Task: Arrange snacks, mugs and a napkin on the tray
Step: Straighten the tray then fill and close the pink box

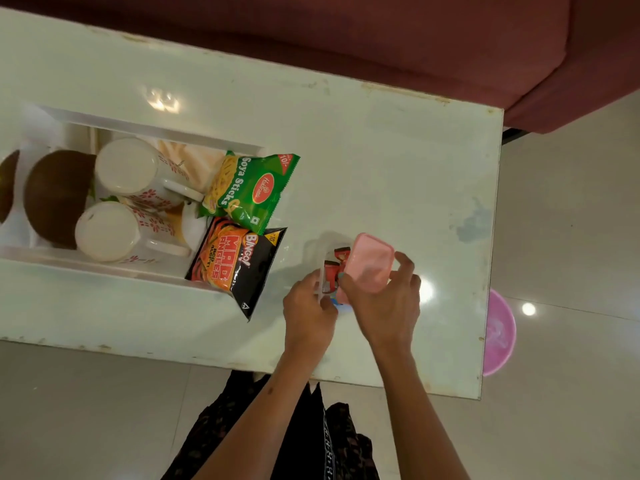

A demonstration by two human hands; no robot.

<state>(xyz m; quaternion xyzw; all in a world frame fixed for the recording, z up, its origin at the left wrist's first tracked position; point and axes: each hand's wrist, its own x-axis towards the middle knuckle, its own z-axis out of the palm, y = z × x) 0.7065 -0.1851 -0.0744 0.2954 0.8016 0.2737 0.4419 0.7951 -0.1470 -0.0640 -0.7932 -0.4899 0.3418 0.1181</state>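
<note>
A white tray [104, 268] lies at the left of the table. On it stand two white mugs with red flowers [126, 166] [105, 232], beside a brown bowl [55, 197] and a pale napkin [194, 157]. A green Soya Sticks packet [249, 190] and a black-and-orange Bingo packet [239, 261] overhang the tray's right end. To the right, my left hand [308, 313] grips a small clear box [330, 271] with red-wrapped snacks inside. My right hand [384, 306] holds its pink lid [369, 266] tilted over the box.
The pale green table [346, 150] has worn edges. A dark red sofa [450, 39] runs along its far side. A pink basin [498, 332] sits on the tiled floor past the table's right edge. My dark patterned clothing shows below.
</note>
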